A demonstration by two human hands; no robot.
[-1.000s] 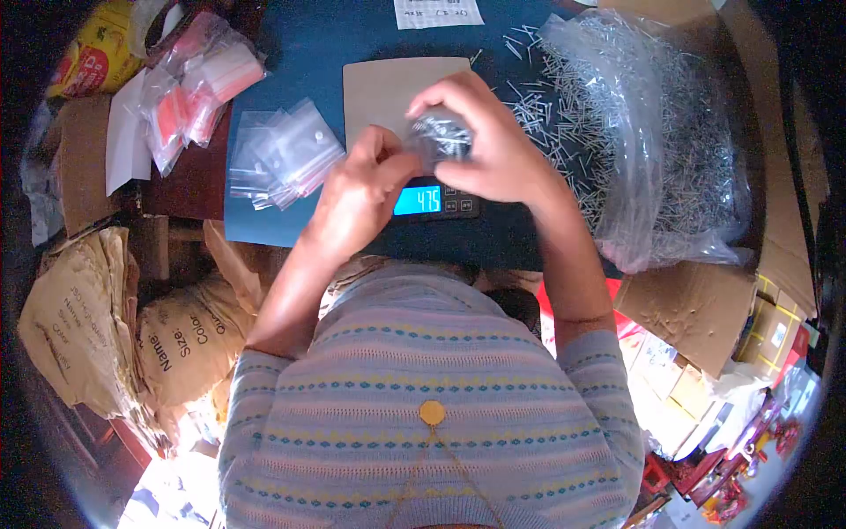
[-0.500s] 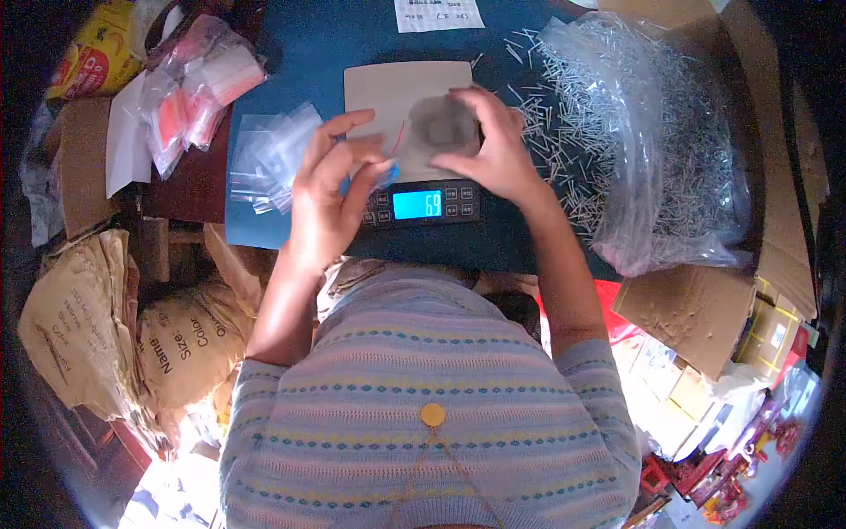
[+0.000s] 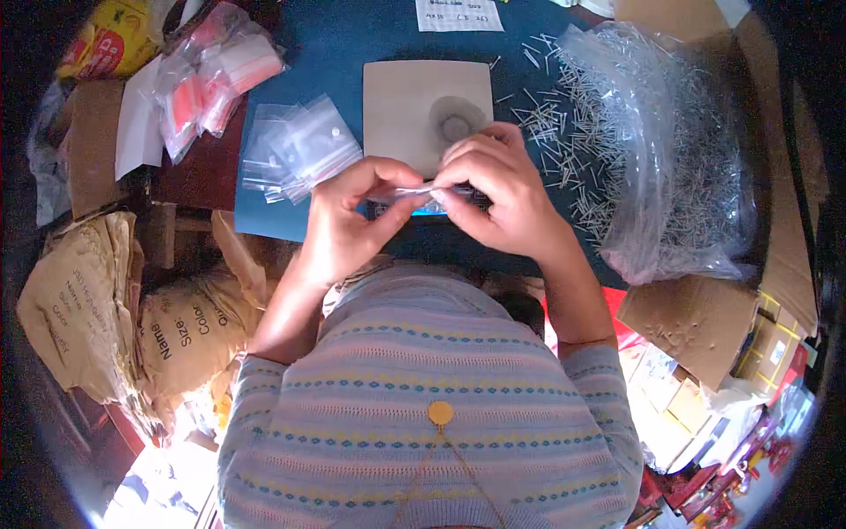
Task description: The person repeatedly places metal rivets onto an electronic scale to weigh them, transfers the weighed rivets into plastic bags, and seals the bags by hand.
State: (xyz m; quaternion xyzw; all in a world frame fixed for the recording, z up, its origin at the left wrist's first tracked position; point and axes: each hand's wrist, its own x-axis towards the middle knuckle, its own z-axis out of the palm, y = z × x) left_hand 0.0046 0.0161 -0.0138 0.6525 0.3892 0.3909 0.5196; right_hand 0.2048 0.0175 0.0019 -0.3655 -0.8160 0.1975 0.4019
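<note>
A small clear plastic bag is pinched between both hands, above the front edge of the scale. My left hand grips its left side with thumb and fingers. On its right side, the fingertips of my right hand are closed. Behind them lies the scale's beige platform, with a grey round dish on its right part. The hands mostly hide the lit display. Several empty zip bags lie left of the scale.
Loose screws or nails spread right of the scale, beside a large clear bag full of them. Packs of red-edged bags lie at the upper left. A paper label is at the back; cardboard sits at the lower right.
The filled, shiny bundle seen between the hands first is gone from them. My right hand has left the grey dish and joined my left at the small bag. The view has shifted slightly.
</note>
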